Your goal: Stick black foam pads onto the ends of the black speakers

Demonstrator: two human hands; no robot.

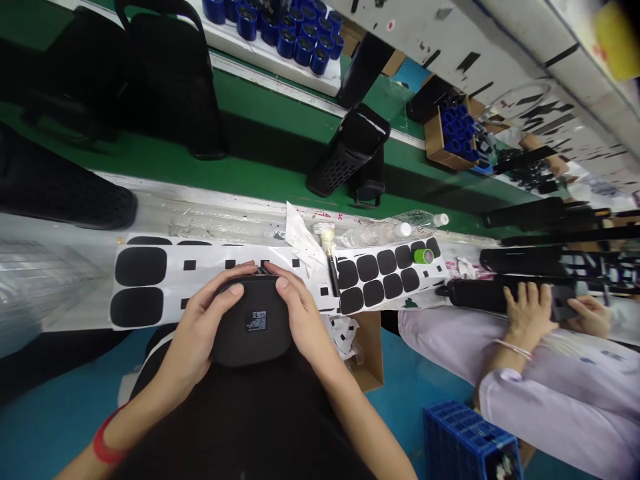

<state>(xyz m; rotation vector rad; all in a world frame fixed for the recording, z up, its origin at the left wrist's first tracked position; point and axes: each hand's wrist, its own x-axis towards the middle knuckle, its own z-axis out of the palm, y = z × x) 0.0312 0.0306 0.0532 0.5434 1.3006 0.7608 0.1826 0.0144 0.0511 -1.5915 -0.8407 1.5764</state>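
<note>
A black rounded unit, like a speaker housing (pixel 240 350), is held end-up close to my body. A small dark label (pixel 258 321) with fine print sits on its flat face. My left hand (pixel 203 323) wraps the unit's left side, thumb on the top edge. Around the right side my right hand (pixel 301 313) closes, its thumb also on the edge. The fingertips of both hands meet near the far rim. Just beyond lies a white sheet of black stickers (pixel 173 267), some rounded, some small squares. To the right is a dark-handled brush (pixel 332 267).
Plastic bottles (pixel 375 233) and a green roll (pixel 423 256) lie at the right. Black housings (pixel 343 153) stand on the green conveyor (pixel 270 147). Blue cylinders (pixel 295 40) fill a white tray behind. A co-worker's hands (pixel 533 313) hold another black unit. A cardboard box (pixel 370 353) is below.
</note>
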